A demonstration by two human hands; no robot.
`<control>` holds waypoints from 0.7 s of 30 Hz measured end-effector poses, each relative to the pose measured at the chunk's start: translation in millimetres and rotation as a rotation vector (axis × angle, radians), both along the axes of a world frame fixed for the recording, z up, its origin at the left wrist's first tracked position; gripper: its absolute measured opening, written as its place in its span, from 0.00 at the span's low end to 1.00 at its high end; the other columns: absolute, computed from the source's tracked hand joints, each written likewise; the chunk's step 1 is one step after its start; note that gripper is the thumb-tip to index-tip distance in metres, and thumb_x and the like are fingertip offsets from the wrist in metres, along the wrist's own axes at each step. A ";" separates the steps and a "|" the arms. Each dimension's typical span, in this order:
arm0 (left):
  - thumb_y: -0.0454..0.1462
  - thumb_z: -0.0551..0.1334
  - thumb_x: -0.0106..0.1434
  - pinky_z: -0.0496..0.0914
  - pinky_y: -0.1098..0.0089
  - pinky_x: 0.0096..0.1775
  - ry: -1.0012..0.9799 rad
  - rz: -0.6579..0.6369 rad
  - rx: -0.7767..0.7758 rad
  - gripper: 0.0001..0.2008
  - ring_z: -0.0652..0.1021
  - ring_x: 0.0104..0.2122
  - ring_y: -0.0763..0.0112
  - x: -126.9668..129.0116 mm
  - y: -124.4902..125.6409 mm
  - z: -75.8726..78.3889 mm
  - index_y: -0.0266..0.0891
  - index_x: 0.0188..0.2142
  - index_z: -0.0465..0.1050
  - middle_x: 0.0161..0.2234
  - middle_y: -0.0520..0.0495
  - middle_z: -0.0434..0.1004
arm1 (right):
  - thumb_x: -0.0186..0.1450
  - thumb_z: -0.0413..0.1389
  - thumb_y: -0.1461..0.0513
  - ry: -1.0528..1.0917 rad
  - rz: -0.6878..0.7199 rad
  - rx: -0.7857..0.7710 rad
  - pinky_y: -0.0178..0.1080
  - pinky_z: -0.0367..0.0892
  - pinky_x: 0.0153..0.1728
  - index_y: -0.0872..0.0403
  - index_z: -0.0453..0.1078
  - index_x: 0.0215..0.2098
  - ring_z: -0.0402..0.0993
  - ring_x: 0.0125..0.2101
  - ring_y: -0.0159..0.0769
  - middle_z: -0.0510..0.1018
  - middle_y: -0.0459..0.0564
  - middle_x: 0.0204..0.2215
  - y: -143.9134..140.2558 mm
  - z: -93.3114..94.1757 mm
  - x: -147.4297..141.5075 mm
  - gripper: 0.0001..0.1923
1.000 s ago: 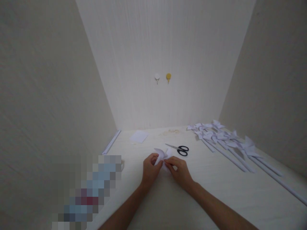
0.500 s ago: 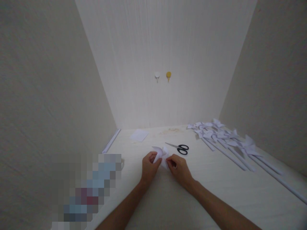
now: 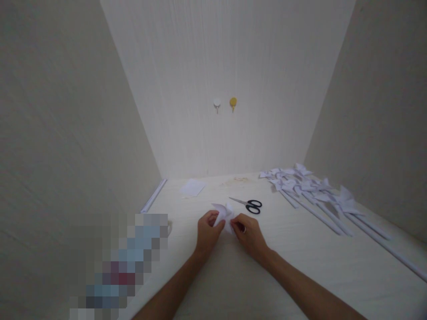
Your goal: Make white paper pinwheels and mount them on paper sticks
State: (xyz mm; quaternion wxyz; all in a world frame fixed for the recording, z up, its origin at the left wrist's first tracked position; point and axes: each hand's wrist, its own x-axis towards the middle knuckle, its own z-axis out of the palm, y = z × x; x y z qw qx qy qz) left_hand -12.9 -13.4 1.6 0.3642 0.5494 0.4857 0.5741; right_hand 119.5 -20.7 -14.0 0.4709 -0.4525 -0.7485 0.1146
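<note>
A white paper pinwheel (image 3: 225,215) with curved blades is held between my two hands, just above the table. My left hand (image 3: 209,227) is closed on its left side, thumb on the front. My right hand (image 3: 247,231) pinches the right side of the paper near its middle; whether anything small is between those fingertips cannot be made out. Scissors (image 3: 251,206) with black handles lie beyond my right hand, blades pointing left. A flat white paper square (image 3: 193,187) rests farther back on the left.
Several finished paper pinwheels (image 3: 313,191) on rolled paper sticks lie along the right side. White paper sticks (image 3: 154,196) lie by the left wall. A pixelated area covers the lower left. A white hook (image 3: 217,103) and a yellow hook (image 3: 233,102) are on the back wall.
Both hands keep their hold on the pinwheel with barely any movement. The whole view has shifted very slightly.
</note>
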 end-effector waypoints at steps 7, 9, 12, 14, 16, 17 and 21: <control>0.31 0.60 0.41 0.68 0.72 0.28 0.035 0.005 0.018 0.08 0.74 0.24 0.70 2.1 -3.2 1.8 0.35 0.26 0.66 0.22 0.51 0.74 | 0.55 0.49 0.68 -0.025 0.014 0.011 0.29 0.54 0.21 0.57 0.66 0.21 0.59 0.19 0.27 0.65 0.45 0.17 -1.4 2.6 -1.0 0.08; 0.31 0.60 0.42 0.68 0.72 0.28 0.052 -0.005 0.034 0.08 0.74 0.24 0.70 2.3 -3.6 0.9 0.35 0.26 0.66 0.21 0.51 0.74 | 0.55 0.48 0.69 -0.030 0.022 0.026 0.30 0.55 0.21 0.57 0.67 0.21 0.59 0.19 0.28 0.65 0.45 0.17 -2.0 3.1 -0.5 0.08; 0.30 0.59 0.42 0.68 0.73 0.28 0.079 -0.018 0.052 0.07 0.74 0.24 0.71 2.3 -4.1 -0.6 0.35 0.26 0.67 0.21 0.51 0.74 | 0.57 0.47 0.69 -0.049 0.035 0.040 0.30 0.55 0.23 0.57 0.67 0.22 0.61 0.22 0.29 0.65 0.46 0.19 -2.1 3.4 1.3 0.09; 0.30 0.59 0.43 0.68 0.73 0.28 0.098 -0.027 0.058 0.07 0.74 0.24 0.71 2.2 -4.5 -1.2 0.34 0.26 0.67 0.22 0.51 0.74 | 0.57 0.47 0.69 -0.077 0.042 0.045 0.30 0.56 0.25 0.57 0.68 0.23 0.61 0.23 0.29 0.66 0.47 0.20 -1.6 3.9 2.8 0.09; 0.30 0.59 0.43 0.68 0.73 0.28 0.117 -0.036 0.067 0.07 0.74 0.24 0.71 2.0 -4.9 -1.4 0.34 0.26 0.67 0.21 0.52 0.73 | 0.58 0.47 0.69 -0.115 0.050 0.047 0.31 0.56 0.26 0.57 0.68 0.24 0.62 0.25 0.30 0.66 0.47 0.21 -0.9 4.9 4.3 0.10; 0.30 0.58 0.43 0.68 0.73 0.28 0.126 -0.041 0.071 0.07 0.74 0.24 0.71 1.8 -4.9 -1.5 0.34 0.26 0.67 0.21 0.52 0.73 | 0.58 0.47 0.69 -0.134 0.051 0.045 0.31 0.57 0.26 0.57 0.68 0.24 0.62 0.25 0.30 0.66 0.47 0.22 -0.6 5.6 5.0 0.10; 0.29 0.58 0.43 0.67 0.73 0.29 0.145 -0.067 0.089 0.06 0.73 0.24 0.71 0.2 -3.9 -2.7 0.35 0.26 0.67 0.21 0.52 0.73 | 0.59 0.46 0.68 -0.187 0.052 0.018 0.31 0.57 0.27 0.56 0.67 0.24 0.62 0.26 0.30 0.67 0.47 0.22 -0.1 7.6 6.4 0.10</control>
